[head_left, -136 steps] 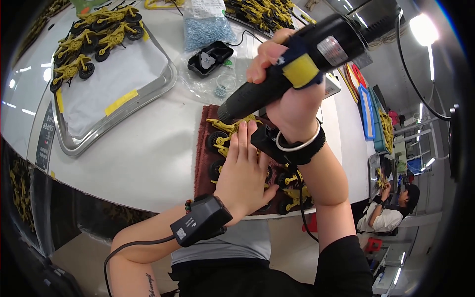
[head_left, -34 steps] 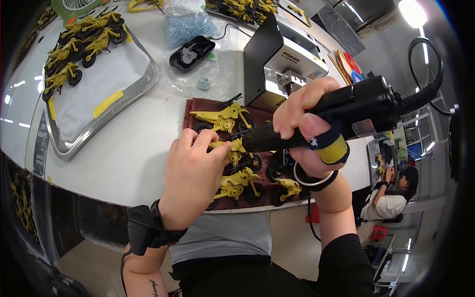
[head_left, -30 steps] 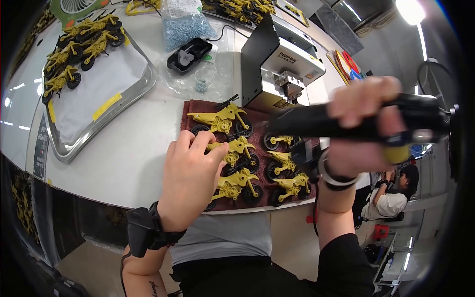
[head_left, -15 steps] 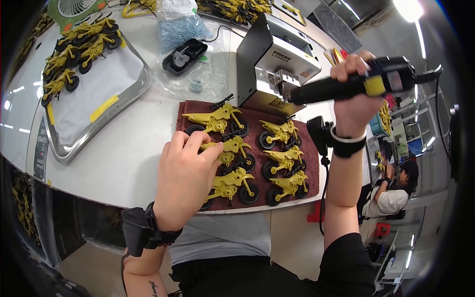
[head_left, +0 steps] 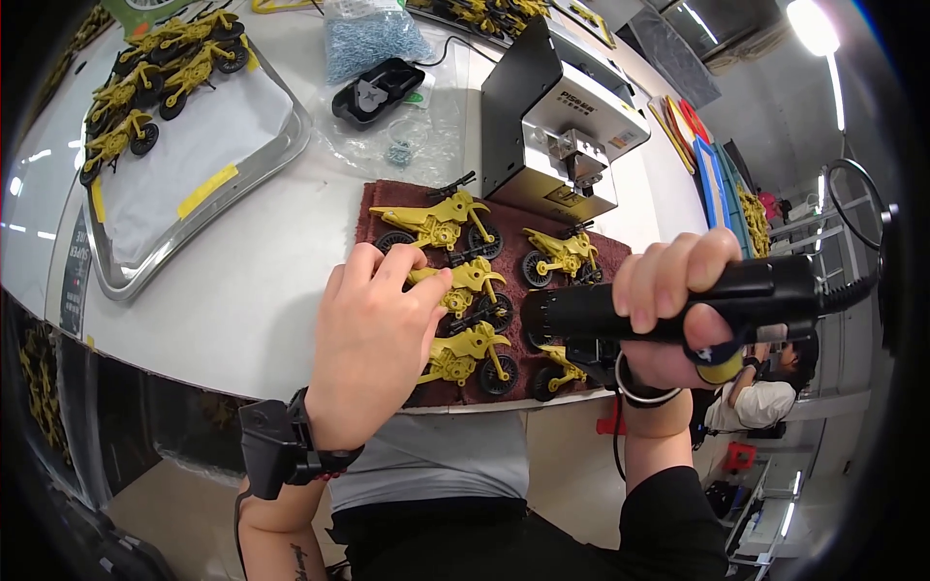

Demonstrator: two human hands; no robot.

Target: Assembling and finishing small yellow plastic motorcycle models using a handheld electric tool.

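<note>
My right hand [head_left: 668, 300] is wrapped round a black electric screwdriver [head_left: 576, 312], which lies level with its front end toward the left. Its body hides part of the right column of yellow toy motorcycles below it. My left hand [head_left: 373, 324] has curled fingers at the tail of the middle toy motorcycle [head_left: 467, 279] in the left column. Another toy motorcycle [head_left: 441, 221] lies above that one, and a third toy motorcycle [head_left: 470, 351] below. At the top of the right column is a smaller-looking toy motorcycle [head_left: 562, 254]. All rest on a dark red cloth [head_left: 513, 218].
Behind the cloth stands a metal screw-feeding machine [head_left: 572, 126]. Left of it are a black tray [head_left: 378, 92] and a bag of bluish screws [head_left: 373, 44]. A metal tray [head_left: 242, 208] holds more motorcycles at the left. A cord [head_left: 852, 289] trails from the screwdriver. Another person [head_left: 751, 397] sits at far right.
My right hand has brought the screwdriver down and left, from beside the machine to over the right column of motorcycles. My left hand stays at the same motorcycle. The view has shifted slightly.
</note>
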